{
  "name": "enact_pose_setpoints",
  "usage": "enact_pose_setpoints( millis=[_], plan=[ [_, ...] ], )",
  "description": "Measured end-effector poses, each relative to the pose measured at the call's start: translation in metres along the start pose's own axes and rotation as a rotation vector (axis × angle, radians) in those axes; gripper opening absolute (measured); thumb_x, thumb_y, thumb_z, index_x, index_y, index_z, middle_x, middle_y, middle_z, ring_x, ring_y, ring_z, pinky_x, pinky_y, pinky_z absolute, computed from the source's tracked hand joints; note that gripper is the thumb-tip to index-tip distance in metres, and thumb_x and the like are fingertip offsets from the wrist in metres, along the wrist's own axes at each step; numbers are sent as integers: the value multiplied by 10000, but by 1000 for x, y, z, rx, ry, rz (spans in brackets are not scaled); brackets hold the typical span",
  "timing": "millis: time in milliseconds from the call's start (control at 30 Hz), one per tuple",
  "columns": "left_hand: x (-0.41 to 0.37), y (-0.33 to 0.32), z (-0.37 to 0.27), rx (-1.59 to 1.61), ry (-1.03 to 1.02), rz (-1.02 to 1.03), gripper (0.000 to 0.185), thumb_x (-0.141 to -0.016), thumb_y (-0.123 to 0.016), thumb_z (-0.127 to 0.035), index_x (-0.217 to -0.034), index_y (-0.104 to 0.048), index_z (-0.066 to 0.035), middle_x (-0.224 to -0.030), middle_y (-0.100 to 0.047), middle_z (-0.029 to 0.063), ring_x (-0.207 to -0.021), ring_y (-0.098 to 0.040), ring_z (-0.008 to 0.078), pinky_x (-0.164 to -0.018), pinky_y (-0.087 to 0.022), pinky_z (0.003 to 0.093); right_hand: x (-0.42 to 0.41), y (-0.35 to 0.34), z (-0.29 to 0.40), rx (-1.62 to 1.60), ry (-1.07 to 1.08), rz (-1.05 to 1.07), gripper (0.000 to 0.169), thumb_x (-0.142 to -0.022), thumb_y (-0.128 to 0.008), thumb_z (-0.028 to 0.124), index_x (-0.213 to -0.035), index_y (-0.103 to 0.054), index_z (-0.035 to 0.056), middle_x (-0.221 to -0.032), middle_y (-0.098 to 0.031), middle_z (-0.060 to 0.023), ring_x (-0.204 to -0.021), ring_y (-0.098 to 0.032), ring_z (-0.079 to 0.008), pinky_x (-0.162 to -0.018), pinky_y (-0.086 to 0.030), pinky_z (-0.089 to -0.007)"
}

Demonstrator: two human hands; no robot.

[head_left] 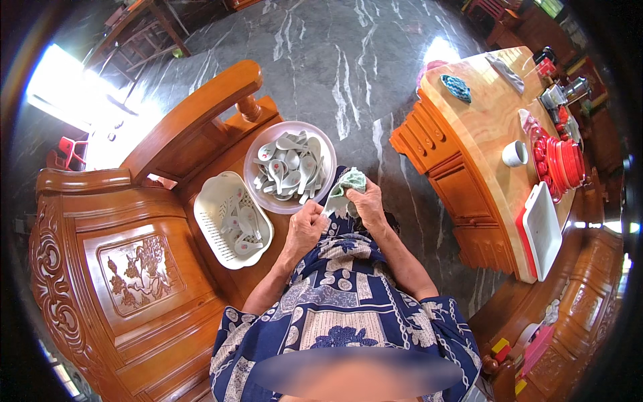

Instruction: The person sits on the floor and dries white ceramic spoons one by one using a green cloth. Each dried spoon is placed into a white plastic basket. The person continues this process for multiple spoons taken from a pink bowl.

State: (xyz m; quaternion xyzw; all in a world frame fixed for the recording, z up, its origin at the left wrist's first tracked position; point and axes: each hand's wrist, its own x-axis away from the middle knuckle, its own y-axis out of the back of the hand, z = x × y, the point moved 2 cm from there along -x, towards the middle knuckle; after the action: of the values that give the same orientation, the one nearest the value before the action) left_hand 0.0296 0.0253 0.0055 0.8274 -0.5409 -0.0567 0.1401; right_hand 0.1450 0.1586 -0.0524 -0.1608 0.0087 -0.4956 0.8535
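My left hand (307, 228) pinches the narrow end of a white soup spoon (333, 201) above my lap. My right hand (369, 205) grips a pale green cloth (354, 179) against the spoon's wide end, which the cloth and fingers partly cover. Just beyond my left hand, a round pale basin (252, 198) holds a heap of white Chinese soup spoons (291, 168), some with red flower prints. Left of it on the wooden bench seat, a white slotted plastic basket (208, 236) contains several similar spoons (246, 221).
The carved wooden bench (145, 271) has a backrest at left and an armrest (201, 110) beyond the basin. At right, a stone-topped table (482, 125) carries a white cup (515, 153), red dishes (562, 161), a white tray (545, 231) and a blue patterned cloth (456, 88).
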Motion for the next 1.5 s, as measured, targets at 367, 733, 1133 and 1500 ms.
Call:
enact_pose_setpoints(
  millis=[367,733,1133,1500],
  plan=[
    [0,-3,14,281,-40,-182,150,-826,-646,-62,-898,-526,-10,-704,-599,8,-617,-527,39,-537,-422,195,11,-11,-4,-57,-185,2,135,-833,-526,10,-902,-642,24,-813,-629,12,-663,-558,-66,-614,-465,-209],
    [-8,-13,43,352,110,-264,121,-905,-574,-151,-877,-570,-34,-749,-540,-8,-707,-463,62,-626,-411,235,31,-36,-11,-3,-215,136,155,-792,-565,58,-926,-613,-5,-812,-589,10,-700,-524,-70,-638,-444,-222],
    [-13,7,28,222,146,-27,227,-892,-562,-222,-826,-514,-11,-640,-546,31,-561,-520,114,-525,-424,276,24,-31,22,666,335,285,304,-709,-634,79,-987,-539,0,-925,-532,-160,-881,-531,-356,-791,-436,-403],
    [-19,15,22,-17,21,97,196,-875,-561,-163,-926,-495,14,-722,-596,132,-644,-628,191,-557,-480,316,30,-33,22,687,406,270,282,-725,-623,36,-992,-541,-5,-927,-553,-146,-861,-558,-323,-760,-456,-380]
  ],
)
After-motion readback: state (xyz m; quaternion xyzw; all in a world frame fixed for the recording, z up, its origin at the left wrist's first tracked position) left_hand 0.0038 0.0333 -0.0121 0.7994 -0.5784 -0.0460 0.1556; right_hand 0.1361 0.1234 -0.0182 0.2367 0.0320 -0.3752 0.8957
